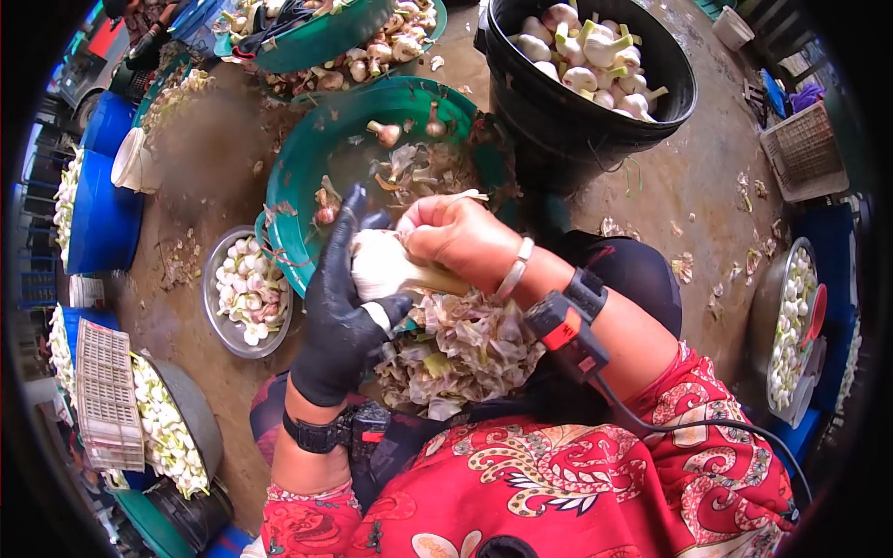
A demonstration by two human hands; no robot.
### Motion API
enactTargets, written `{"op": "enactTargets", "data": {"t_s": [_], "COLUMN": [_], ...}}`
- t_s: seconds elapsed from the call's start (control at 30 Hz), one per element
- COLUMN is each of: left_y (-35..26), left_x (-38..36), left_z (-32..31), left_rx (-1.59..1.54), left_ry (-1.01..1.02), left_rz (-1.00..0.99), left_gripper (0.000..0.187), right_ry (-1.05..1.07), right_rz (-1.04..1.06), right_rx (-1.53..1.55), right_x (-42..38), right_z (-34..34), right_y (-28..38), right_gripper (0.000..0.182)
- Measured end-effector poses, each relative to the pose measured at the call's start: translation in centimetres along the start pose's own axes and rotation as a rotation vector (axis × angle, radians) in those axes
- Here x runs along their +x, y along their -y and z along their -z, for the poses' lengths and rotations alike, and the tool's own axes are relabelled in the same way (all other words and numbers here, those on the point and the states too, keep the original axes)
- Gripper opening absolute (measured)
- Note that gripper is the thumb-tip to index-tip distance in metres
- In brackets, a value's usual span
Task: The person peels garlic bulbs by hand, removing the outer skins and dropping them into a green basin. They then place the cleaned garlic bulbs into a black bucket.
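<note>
My left hand (339,302), in a black glove, is wrapped round a white garlic bulb (377,265) with its thick stem pointing right. Against the top of the bulb, the bare fingers of my right hand (460,232) are pinched together. A thin pale strip (473,195) shows beyond those fingers; what exactly they grip is hidden. Papery garlic skins (460,358) are heaped below my hands, over my lap. Just ahead is a green basin (298,177) with loose skins and a few unpeeled garlic bulbs (384,133).
A black bucket (577,116) of cleaned garlic bulbs stands ahead right. Behind the basin, a green tub (326,42) rests above unpeeled garlic. On the left are a metal bowl (216,312) of garlic and a blue tub (102,209). A plastic crate (805,149) sits far right.
</note>
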State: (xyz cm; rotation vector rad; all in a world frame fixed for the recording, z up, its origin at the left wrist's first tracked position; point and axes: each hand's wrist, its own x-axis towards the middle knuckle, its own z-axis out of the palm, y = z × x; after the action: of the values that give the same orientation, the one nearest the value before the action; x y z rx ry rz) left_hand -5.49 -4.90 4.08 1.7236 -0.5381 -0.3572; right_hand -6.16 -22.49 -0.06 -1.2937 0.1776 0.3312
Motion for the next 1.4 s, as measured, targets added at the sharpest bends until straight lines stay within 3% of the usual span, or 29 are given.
{"op": "enactTargets", "data": {"t_s": [0.03,0.17,0.27,0.37,0.4,0.43,0.47,0.5,0.57,0.6,0.63,0.7,0.77,0.83,1.0,1.07,1.13,1.2,1.27,1.37,1.4], "left_y": [0.0,0.5,2.1,1.3,1.3,1.1,1.1,1.1,1.1,1.0,1.0,1.9,2.3,2.0,2.7,2.0,-0.2,-0.8,0.3,0.3,2.1], "left_x": [0.0,0.5,0.6,0.9,1.0,1.1,1.0,0.8,0.9,1.1,1.2,1.8,1.8,2.0,2.4,2.6,2.8,3.2,3.6,4.3,4.1], "left_z": [0.1,-0.2,0.0,-0.1,0.0,-0.2,-0.3,-0.4,-0.7,-0.9,-1.1,-1.1,-0.9,-1.0,-0.8,-0.7,-1.1,-2.3,-2.6,-1.5,-1.5], "left_rx": [-0.071,-0.149,-0.147,-0.237,-0.268,-0.249,-0.251,-0.214,-0.176,-0.388,-0.599,-0.841,-0.697,-0.608,-0.538,0.098,0.654,0.755,0.730,0.679,-0.017], "left_ry": [-0.028,0.013,-0.003,-0.034,-0.004,-0.013,-0.012,-0.027,-0.038,-0.035,-0.033,-0.017,-0.065,-0.108,-0.051,-0.206,-0.134,-0.011,-0.049,-0.074,-0.211], "left_rz": [0.004,0.013,0.060,0.203,0.285,0.233,0.234,0.140,0.043,0.068,0.094,0.109,0.092,0.068,0.142,-0.010,-0.398,-0.327,-0.334,-0.431,-0.111], "left_gripper": [0.092,0.093,0.093,0.076,0.069,0.058,0.058,0.059,0.060,0.060,0.061,0.058,0.057,0.053,0.050,0.053,0.063,0.060,0.049,0.027,0.019], "right_ry": [0.099,0.150,0.124,0.006,0.005,-0.048,-0.100,-0.062,-0.175,-0.231,-0.245,-0.311,-0.315,0.070,-0.124,-0.144,-0.297,-0.292,-0.283,-0.115,-0.117], "right_rz": [0.046,0.124,0.282,0.689,0.688,0.621,0.553,0.254,0.188,0.157,0.050,-0.071,-0.085,-0.196,-0.017,0.059,0.137,0.180,0.178,0.123,0.120], "right_rx": [0.185,0.093,-0.164,-0.411,-0.412,-0.301,-0.191,0.201,0.299,0.315,0.529,0.541,0.515,0.422,0.514,0.574,0.449,0.458,0.393,0.649,0.713], "right_x": [0.1,0.5,0.6,0.3,0.5,0.8,0.9,0.3,1.1,1.5,1.5,1.6,1.8,1.0,0.9,0.8,1.0,1.8,1.4,-0.2,-1.0], "right_z": [0.5,0.3,0.4,-0.1,-0.1,-0.2,-0.3,-0.6,-0.5,-0.7,-0.9,-0.7,-0.2,0.8,1.2,2.3,1.8,1.3,1.4,2.8,2.8], "right_y": [0.1,0.6,0.4,0.6,0.1,-0.7,-1.2,-0.7,-1.0,-1.0,-0.9,-0.8,-0.8,-0.5,-0.2,-0.2,-0.2,-1.1,-1.1,1.0,2.6], "right_gripper": [0.015,0.019,0.024,0.024,0.024,0.022,0.021,0.020,0.015,0.014,0.009,0.009,0.012,0.017,0.017,0.015,0.014,0.015,0.016,0.012,0.010]}}
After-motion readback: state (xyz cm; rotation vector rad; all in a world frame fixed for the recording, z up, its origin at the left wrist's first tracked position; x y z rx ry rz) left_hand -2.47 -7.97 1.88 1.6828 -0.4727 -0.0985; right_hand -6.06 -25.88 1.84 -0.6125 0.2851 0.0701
